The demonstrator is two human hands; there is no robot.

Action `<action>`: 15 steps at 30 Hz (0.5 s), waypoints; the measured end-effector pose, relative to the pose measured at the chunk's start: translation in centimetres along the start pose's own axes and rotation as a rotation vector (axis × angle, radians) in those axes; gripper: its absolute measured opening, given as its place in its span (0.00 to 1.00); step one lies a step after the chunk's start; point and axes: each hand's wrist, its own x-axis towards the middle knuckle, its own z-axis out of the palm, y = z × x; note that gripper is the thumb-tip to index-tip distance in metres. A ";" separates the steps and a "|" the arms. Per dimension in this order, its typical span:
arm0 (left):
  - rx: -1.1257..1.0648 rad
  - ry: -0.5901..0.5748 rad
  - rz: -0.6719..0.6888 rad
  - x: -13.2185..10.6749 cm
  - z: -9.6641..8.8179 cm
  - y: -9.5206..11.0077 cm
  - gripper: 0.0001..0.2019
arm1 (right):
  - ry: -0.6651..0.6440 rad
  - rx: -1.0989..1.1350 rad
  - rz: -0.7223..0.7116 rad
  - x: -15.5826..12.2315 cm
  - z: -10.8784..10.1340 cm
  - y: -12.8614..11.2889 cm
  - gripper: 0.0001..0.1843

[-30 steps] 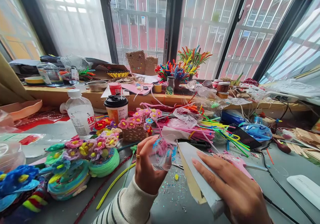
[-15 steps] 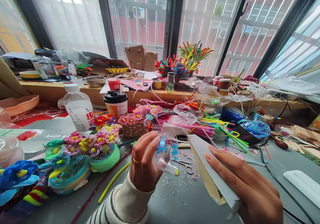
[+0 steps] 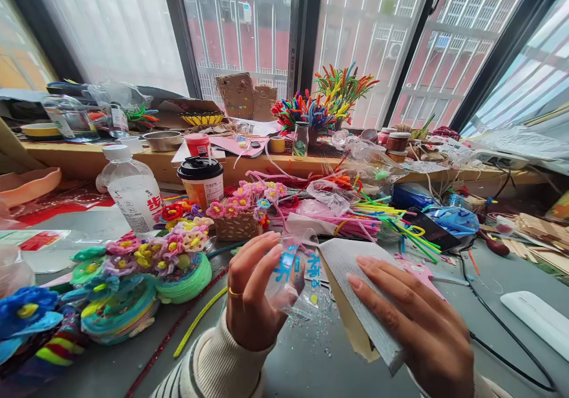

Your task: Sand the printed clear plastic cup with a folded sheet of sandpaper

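Observation:
My left hand (image 3: 251, 294), with a gold ring and a striped sleeve, is closed round a small clear plastic cup (image 3: 291, 279) with blue print, held tilted just above the table. My right hand (image 3: 413, 321) lies with fingers stretched over a grey folded card (image 3: 355, 297), gripping it from the right, its far end beside the cup. Loose glitter flecks (image 3: 311, 336) lie on the grey table (image 3: 311, 368) under the cup.
Pipe-cleaner flower pieces (image 3: 146, 267) crowd the left. A water bottle (image 3: 131, 191), a lidded paper cup (image 3: 202, 182) and a flower basket (image 3: 240, 217) stand behind. Loose pipe cleaners (image 3: 382, 220), a black cable (image 3: 502, 339) and a white device (image 3: 540, 321) lie right. The windowsill (image 3: 249, 164) is cluttered.
The cup has turned in my left hand, showing its blue print. The card swung out to the right and has come back in close to the cup.

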 end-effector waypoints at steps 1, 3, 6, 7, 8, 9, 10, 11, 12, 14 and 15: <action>-0.005 -0.003 0.006 -0.1 0.0 0.0 0.28 | 0.006 -0.007 0.002 0.0 0.0 0.0 0.18; -0.022 0.000 -0.004 -0.1 0.1 0.1 0.29 | 0.006 -0.007 0.000 0.0 -0.1 -0.1 0.19; -0.052 0.006 -0.051 -0.2 0.2 0.3 0.30 | -0.001 -0.010 -0.001 0.0 -0.1 -0.2 0.18; -0.064 0.004 -0.067 -0.2 0.3 0.4 0.30 | 0.003 -0.012 -0.001 0.1 -0.1 -0.2 0.18; -0.080 0.001 -0.084 -0.2 0.3 0.5 0.30 | 0.012 -0.012 0.001 0.1 -0.1 -0.2 0.18; -0.102 -0.003 -0.109 -0.2 0.4 0.5 0.30 | 0.026 -0.006 0.002 0.2 -0.1 -0.2 0.17; -0.126 -0.006 -0.137 -0.3 0.5 0.6 0.29 | 0.040 0.004 0.002 0.3 -0.1 -0.3 0.17; -0.149 -0.008 -0.162 -0.3 0.5 0.6 0.28 | 0.046 0.011 0.001 0.3 -0.1 -0.3 0.18; -0.168 -0.010 -0.174 -0.3 0.6 0.6 0.29 | 0.053 0.014 0.004 0.4 -0.1 -0.4 0.18; -0.192 -0.032 -0.174 -0.3 0.6 0.6 0.30 | 0.048 0.000 0.019 0.6 -0.1 -0.6 0.18; -0.201 -0.044 -0.171 -0.4 0.7 0.6 0.31 | 0.050 -0.009 0.026 0.6 0.0 -0.8 0.18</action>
